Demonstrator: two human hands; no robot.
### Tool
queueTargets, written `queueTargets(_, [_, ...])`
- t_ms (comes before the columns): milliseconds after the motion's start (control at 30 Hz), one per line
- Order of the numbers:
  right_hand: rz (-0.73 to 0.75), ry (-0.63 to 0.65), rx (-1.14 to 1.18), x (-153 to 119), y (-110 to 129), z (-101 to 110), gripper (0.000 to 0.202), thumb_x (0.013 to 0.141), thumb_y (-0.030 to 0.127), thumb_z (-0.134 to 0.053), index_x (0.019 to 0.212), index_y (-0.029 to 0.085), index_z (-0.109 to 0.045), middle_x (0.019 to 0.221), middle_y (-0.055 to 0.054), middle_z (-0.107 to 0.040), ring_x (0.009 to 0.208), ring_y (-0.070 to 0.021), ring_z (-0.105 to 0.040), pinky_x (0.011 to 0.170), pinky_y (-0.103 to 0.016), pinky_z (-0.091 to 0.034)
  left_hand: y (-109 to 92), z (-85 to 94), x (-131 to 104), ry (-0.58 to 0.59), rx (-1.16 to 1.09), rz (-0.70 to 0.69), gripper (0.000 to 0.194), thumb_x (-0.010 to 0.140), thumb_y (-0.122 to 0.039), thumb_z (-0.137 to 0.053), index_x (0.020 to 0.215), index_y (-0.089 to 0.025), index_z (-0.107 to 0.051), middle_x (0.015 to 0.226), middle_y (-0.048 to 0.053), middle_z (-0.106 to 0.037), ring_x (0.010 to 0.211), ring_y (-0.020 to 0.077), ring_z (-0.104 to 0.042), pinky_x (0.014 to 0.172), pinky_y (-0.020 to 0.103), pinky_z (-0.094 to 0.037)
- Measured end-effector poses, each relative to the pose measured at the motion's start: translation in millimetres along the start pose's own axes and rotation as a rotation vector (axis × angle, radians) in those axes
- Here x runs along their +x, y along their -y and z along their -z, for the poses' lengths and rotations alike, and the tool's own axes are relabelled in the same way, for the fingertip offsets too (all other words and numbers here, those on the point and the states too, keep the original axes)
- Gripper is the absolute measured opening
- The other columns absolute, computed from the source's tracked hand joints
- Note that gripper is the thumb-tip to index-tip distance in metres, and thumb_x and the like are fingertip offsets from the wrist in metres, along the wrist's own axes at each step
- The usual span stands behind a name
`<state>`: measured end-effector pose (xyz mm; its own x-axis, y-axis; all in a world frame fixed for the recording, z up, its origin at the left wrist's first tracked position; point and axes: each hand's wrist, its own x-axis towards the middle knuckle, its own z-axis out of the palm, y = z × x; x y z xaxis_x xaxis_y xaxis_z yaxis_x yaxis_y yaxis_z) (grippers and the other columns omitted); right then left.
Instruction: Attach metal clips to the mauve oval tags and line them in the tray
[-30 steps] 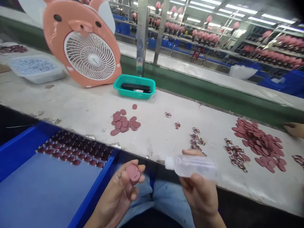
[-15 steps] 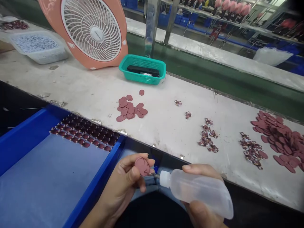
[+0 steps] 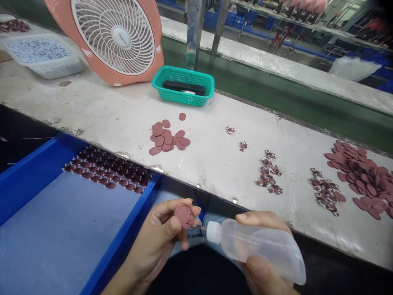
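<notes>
Between the thumb and fingers of my left hand is a flat, reddish-brown oval piece with small holes. My right hand grips a translucent squeeze bottle with a white cap. The bottle lies nearly level, its thin metal nozzle pointing left at the piece's lower right edge. Whether the tip touches the piece I cannot tell. On the bench beyond lies a loose pile of similar oval pieces. Small brown figure-like parts lie in clusters further right.
A blue tray at the left holds rows of assembled brown pieces. On the bench stand an orange fan, a green basket with black items, and a clear tub. A larger oval-piece heap lies right.
The view has shifted slightly, so the bench things sit a little higher in the picture. Both hands keep nearly the same pose, the nozzle still at the oval piece.
</notes>
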<state>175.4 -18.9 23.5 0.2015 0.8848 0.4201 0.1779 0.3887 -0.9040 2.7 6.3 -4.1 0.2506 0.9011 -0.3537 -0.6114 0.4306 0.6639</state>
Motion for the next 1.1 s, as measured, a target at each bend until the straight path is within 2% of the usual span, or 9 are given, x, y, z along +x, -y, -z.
queueTargets(167, [0.037,-0.015,-0.048,2.5,1.6,1.3,0.029,0.092,0.049,-0.063,0.104,0.024,-0.065,0.058,0.003,-0.054,0.04,-0.0131,-0.051,0.033,-0.026,-0.039,-1.9,-2.4,-0.3,-0.01,0.011,0.011,0.034,0.063,-0.044,-0.091,0.09,-0.025,-0.083,0.085,0.008,-0.081,0.067,0.016,-0.07,0.042,0.013,-0.049])
queueTargets(267, [0.033,-0.031,-0.058,2.6,1.5,1.4,0.031,0.09,0.051,-0.065,0.104,0.024,-0.066,0.064,0.001,-0.059,0.043,-0.0129,-0.053,0.034,-0.026,-0.04,-3.0,-3.3,-0.3,-0.004,0.018,0.004,0.034,0.063,-0.045,-0.09,0.09,-0.025,-0.083,0.084,0.007,-0.081,0.066,0.015,-0.069,0.042,0.012,-0.05])
queueTargets(533, [-0.022,-0.038,0.046,-4.5,-4.2,1.3,0.035,0.09,0.052,-0.064,0.111,0.024,-0.063,0.067,0.001,-0.06,0.043,-0.0139,-0.054,0.038,-0.029,-0.044,-4.3,-2.6,0.1,0.021,0.011,0.0,0.034,0.065,-0.045,-0.089,0.093,-0.026,-0.083,0.087,0.006,-0.082,0.057,0.0108,-0.066,0.045,0.012,-0.051])
queueTargets(700, [-0.007,-0.065,-0.02,-1.5,-4.3,3.8,0.034,0.086,0.053,-0.068,0.105,0.024,-0.067,0.08,-0.003,-0.066,0.043,-0.0116,-0.052,0.033,-0.027,-0.039,-5.0,-4.5,-0.7,-0.008,0.018,0.007,0.034,0.064,-0.044,-0.09,0.091,-0.025,-0.083,0.084,0.007,-0.081,0.053,0.0103,-0.063,0.043,0.013,-0.051])
queueTargets(833, [-0.036,-0.015,0.023,-1.5,-3.4,4.8,0.03,0.089,0.05,-0.066,0.107,0.026,-0.065,0.065,0.002,-0.059,0.037,-0.0112,-0.047,0.031,-0.026,-0.037,-4.9,-5.6,-1.5,-0.024,0.028,0.013,0.035,0.062,-0.046,-0.09,0.09,-0.026,-0.083,0.084,0.007,-0.081,0.046,0.0079,-0.057,0.044,0.015,-0.052])
queueTargets(933, [-0.058,0.014,0.055,-2.2,-3.8,5.4,0.03,0.09,0.049,-0.065,0.11,0.026,-0.064,0.061,0.003,-0.057,0.033,-0.0107,-0.042,0.03,-0.027,-0.035,-5.0,-5.8,-1.1,-0.006,0.038,0.009,0.035,0.062,-0.047,-0.09,0.09,-0.026,-0.084,0.083,0.006,-0.082,0.043,0.007,-0.054,0.044,0.016,-0.053])
queueTargets(1100, [-0.036,0.009,0.04,-1.1,-2.3,3.4,0.029,0.091,0.048,-0.065,0.111,0.027,-0.065,0.063,0.002,-0.06,0.042,-0.0142,-0.054,0.038,-0.029,-0.044,-5.1,-5.0,0.3,0.01,0.049,0.016,0.034,0.063,-0.047,-0.09,0.09,-0.028,-0.084,0.083,0.005,-0.082,0.043,0.006,-0.055,0.045,0.015,-0.053])
